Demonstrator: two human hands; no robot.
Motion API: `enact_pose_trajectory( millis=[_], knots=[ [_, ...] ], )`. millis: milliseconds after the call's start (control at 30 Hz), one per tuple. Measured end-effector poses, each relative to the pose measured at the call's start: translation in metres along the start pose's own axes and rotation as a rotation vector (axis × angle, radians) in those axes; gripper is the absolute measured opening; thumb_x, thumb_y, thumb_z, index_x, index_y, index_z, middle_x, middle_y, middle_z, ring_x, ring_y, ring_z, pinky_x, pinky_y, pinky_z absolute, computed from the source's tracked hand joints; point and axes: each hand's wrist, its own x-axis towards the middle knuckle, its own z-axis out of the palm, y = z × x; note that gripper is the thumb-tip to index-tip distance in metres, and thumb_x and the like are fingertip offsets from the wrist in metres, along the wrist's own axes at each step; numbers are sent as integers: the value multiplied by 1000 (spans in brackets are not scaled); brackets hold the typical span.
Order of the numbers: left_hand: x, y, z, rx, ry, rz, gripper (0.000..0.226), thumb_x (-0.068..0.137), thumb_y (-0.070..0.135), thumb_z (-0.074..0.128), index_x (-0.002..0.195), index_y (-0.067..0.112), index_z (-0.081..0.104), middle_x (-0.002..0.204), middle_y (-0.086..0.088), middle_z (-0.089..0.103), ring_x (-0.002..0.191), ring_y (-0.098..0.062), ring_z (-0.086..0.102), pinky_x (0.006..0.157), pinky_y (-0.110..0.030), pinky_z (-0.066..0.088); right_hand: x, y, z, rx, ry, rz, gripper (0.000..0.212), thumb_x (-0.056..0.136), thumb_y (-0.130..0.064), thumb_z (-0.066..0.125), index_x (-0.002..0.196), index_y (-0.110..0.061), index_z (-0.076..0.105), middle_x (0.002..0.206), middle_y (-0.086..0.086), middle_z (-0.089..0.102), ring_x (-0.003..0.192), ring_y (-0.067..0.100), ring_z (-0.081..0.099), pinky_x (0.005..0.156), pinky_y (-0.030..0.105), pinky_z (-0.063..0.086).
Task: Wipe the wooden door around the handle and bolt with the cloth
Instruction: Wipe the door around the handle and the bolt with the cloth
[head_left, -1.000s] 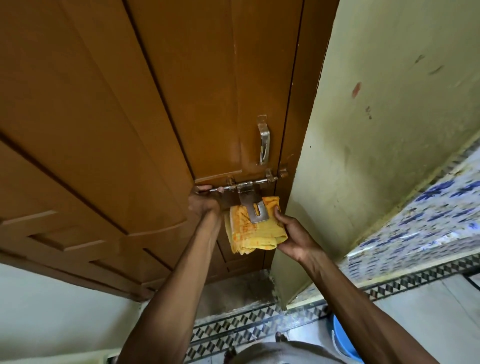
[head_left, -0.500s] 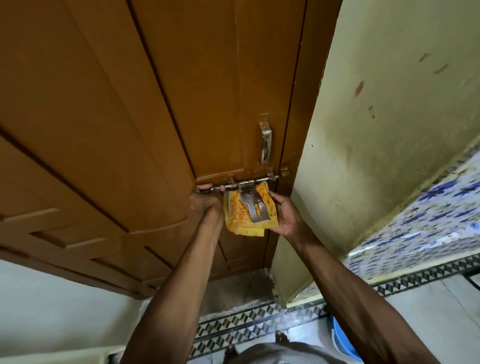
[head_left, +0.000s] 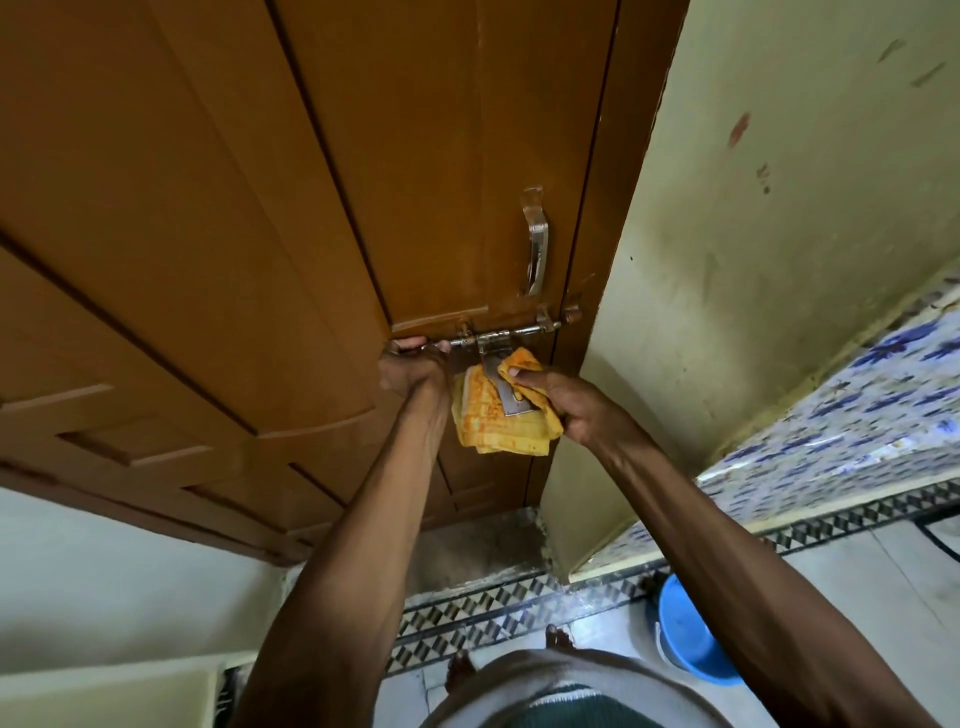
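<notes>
At the bottom of the frame the person's grey garment and bare toes show over pale floor tiles edged with a black-and-white patterned border, and a blue bucket (head_left: 685, 631) stands at the lower right beside the wall. Both forearms reach up from there toward the middle of the frame. The cloth (head_left: 498, 421) is yellow with orange checked markings, folded into a thick wad with its layered edges hanging downward; it lies against the wooden door (head_left: 218, 208) just below the bolt (head_left: 506, 335), at the centre of the frame near the door's right edge. The right hand (head_left: 563, 397) is closed on the cloth, thumb pressed over its upper corner and fingers wrapped behind, and the bolt's flat metal hasp (head_left: 506, 395) hangs across the front of the cloth. The left hand (head_left: 413, 366), just left of the cloth, has its fingers curled together around the left end of the bolt. Above the bolt an upright metal handle (head_left: 536, 244) is fixed to the brown panelled door. To the right rises a stained yellow-green wall (head_left: 779, 234), with blue-patterned tiles lower down.
</notes>
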Motion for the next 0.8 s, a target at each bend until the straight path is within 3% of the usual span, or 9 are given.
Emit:
enact_pose_trajectory(
  millis=[100,200,333,433,533,633,700,800],
  knots=[
    [4,-3,2,39,16,-5,33,62,-6,87,84,12,69,93,-14,74,82,-19,67,68,-21,49,-9,13,-6,22,10,-20,27,87,-21,70,112,-12,66,103,8,73,90,24,71,77,35,57],
    [9,-7,3,46,23,5,34,61,-5,88,80,14,67,93,-15,75,81,-20,69,69,-23,54,-21,24,-11,23,46,-50,34,84,-19,73,116,-9,66,111,12,72,97,27,71,78,35,57],
    [15,-11,3,45,2,0,33,60,-7,89,86,5,73,93,-16,75,76,-15,63,64,-19,53,-37,33,-16,-4,124,-40,38,80,-19,77,113,-3,68,106,16,74,94,31,72,75,35,57],
    [20,-15,5,37,19,5,39,58,-9,89,67,19,63,94,-19,75,77,-19,66,72,-27,60,-45,39,-19,-100,268,-100,37,77,-27,79,109,-9,72,101,12,76,89,26,73,78,35,58],
    [23,-19,7,11,17,2,46,59,-12,86,63,24,57,94,-19,74,79,-20,68,81,-35,61,-52,32,-17,-320,564,-326,29,83,-33,74,108,-18,71,103,2,73,94,19,68,88,32,54],
    [20,-17,5,39,5,7,39,61,-9,86,70,20,61,95,-16,74,85,-21,69,78,-27,57,-51,18,-5,-562,814,-690,33,88,-27,69,119,-16,67,113,3,71,99,17,64,87,21,44],
    [17,-15,3,53,2,8,33,61,-9,86,79,12,69,98,-16,74,86,-21,68,77,-27,55,-37,9,6,-661,814,-866,43,88,-25,68,129,-21,61,122,-1,68,111,16,61,93,23,47],
    [16,-16,2,13,-16,16,33,61,-12,84,79,11,68,99,-21,74,81,-18,64,76,-31,58,-5,7,28,-875,747,-996,54,84,-12,69,136,-18,56,131,3,63,119,21,58,103,34,49]
  ],
)
